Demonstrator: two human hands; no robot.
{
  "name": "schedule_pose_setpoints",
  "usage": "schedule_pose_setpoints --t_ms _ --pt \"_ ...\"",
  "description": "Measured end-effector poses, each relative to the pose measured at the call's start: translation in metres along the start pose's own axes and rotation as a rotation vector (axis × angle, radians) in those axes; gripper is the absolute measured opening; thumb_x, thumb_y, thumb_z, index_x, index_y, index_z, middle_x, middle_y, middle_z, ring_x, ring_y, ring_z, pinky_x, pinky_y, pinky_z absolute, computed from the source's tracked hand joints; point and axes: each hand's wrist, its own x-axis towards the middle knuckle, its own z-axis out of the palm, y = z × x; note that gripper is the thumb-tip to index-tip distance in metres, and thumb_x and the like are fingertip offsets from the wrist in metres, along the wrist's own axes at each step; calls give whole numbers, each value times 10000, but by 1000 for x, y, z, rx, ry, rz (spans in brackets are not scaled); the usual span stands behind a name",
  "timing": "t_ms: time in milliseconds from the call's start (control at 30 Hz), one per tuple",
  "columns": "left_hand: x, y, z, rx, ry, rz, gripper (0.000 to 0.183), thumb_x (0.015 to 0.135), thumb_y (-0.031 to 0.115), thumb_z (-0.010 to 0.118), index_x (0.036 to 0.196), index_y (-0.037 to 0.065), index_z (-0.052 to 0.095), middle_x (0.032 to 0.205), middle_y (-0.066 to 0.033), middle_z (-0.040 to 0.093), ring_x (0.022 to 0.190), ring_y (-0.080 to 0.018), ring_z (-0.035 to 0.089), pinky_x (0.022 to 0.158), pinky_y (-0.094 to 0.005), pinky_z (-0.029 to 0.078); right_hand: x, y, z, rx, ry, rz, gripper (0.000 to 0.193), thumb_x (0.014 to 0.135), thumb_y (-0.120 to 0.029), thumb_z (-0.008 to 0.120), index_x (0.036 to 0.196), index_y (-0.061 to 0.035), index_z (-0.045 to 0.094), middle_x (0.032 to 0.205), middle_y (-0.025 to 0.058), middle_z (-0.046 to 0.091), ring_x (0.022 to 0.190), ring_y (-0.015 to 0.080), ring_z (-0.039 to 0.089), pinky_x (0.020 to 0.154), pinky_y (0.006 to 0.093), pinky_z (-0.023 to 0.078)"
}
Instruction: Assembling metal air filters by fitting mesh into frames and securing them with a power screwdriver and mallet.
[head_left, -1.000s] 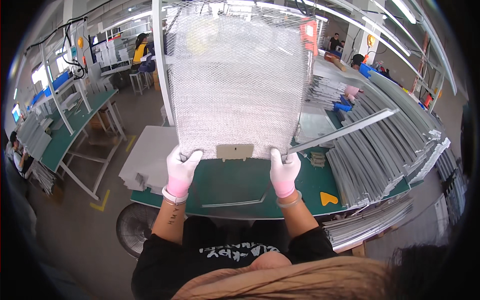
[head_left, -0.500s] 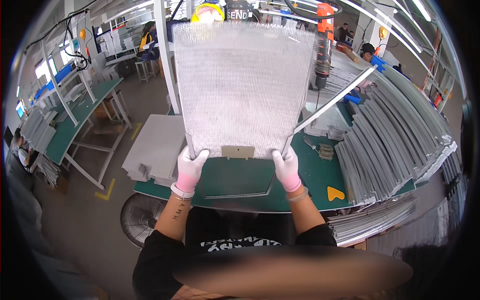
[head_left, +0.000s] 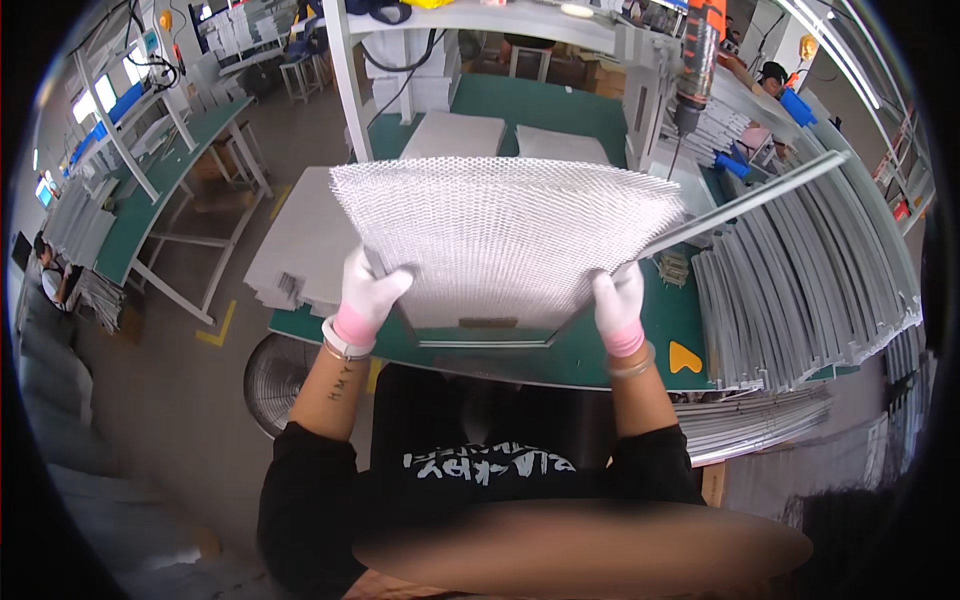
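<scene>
Between my two gloved hands is a silvery mesh panel [head_left: 510, 225], its far edge tilted up off the green table. My left hand [head_left: 372, 290], in a white glove with a pink cuff, is closed on its left side, where a short piece of grey bar shows. My right hand [head_left: 618, 298] is closed on the right side, thumb on top. A long metal bar [head_left: 760, 200] slants away from beside it to the far right. Below the panel shows a thin metal frame edge [head_left: 485, 344]; whether it touches the table is unclear. A brownish plate [head_left: 488, 322] sits at the panel's near edge.
Curved rows of metal profiles [head_left: 800, 285] are stacked at the right. A yellow heart-shaped piece [head_left: 685, 357] lies at the table's front. Pale flat panels [head_left: 305, 235] are stacked left. An orange-and-black power screwdriver [head_left: 697, 70] hangs above. A floor fan [head_left: 277, 385] stands below left.
The mesh panel has tipped from nearly upright to a flatter slant, its far edge lower, uncovering the table behind. My hands are farther apart. The view has shifted.
</scene>
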Motion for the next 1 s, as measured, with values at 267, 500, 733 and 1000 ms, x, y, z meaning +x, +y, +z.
schedule_pose_setpoints --t_ms 267,500,733,1000 --pt "-35 -19 19 68 108 126 274 838 28 684 1101 -45 675 1026 -65 715 934 -150 666 847 -307 527 -32 21 3 -17 49 123 199 924 -64 627 1081 54 659 1005 51 701 905 130 638 830 283 507" --pt "-49 -40 9 98 28 -88 296 830 46 702 1116 -24 677 1052 -49 715 971 -143 663 873 -303 523 -64 44 6 -118 47 133 182 924 -98 662 1059 23 669 950 30 702 866 117 644 800 272 511" --pt "-5 40 -12 -109 -119 196 555 823 314 827 1176 -62 622 1138 -123 670 1026 -202 635 910 -338 505 10 -37 4 138 -47 -26 169 910 -14 586 1066 42 622 1040 147 688 910 184 656 840 312 525" --pt "-24 37 23 41 -103 501 213 863 184 712 789 -6 651 712 -102 646 704 -294 626 702 -416 515 -4 -47 14 168 -7 -205 223 967 -228 651 910 -13 629 764 166 702 649 215 672 588 314 540"
